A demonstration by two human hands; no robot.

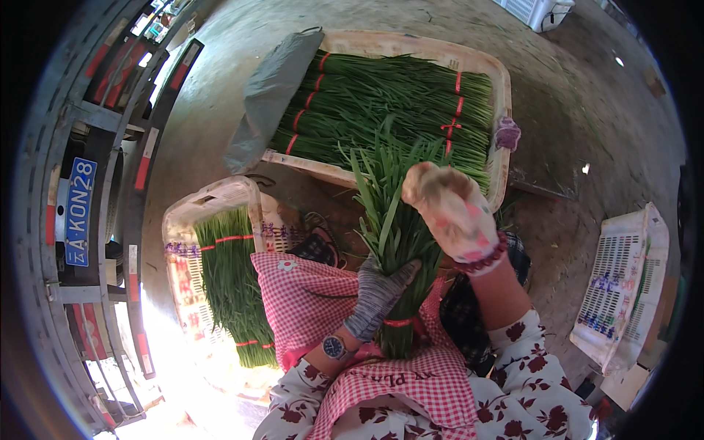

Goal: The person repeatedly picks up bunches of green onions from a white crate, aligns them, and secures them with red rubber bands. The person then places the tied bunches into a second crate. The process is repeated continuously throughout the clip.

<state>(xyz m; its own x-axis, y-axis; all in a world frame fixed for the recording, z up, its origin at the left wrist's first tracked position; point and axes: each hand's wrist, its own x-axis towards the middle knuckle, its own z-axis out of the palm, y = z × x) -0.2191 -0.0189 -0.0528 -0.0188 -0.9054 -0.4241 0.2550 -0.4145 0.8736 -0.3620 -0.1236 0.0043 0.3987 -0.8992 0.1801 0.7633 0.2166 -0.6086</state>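
Note:
My left hand (pixel 379 294), in a grey striped knit glove, grips a bundle of flat green leaves (pixel 385 236) that look like garlic chives. The bundle stands roughly upright over my lap, its base bound by a red band (pixel 400 322). Beside its upper right part is my right hand (pixel 448 214), in a pale glove with pink spots. That hand is curled and blurred by motion; whether leaves lie in its fingers is hidden. Beyond the bundle, a large white plastic crate (pixel 407 41) holds rows of chives tied with red bands.
A second white crate (pixel 212 193) with tied chives stands to my left. Grey cloth (pixel 272 91) drapes over the large crate's left end. White crates (pixel 616 286) sit at the right. A truck's rear (pixel 102 190) with a licence plate borders the left. My checked apron (pixel 308 297) covers my lap.

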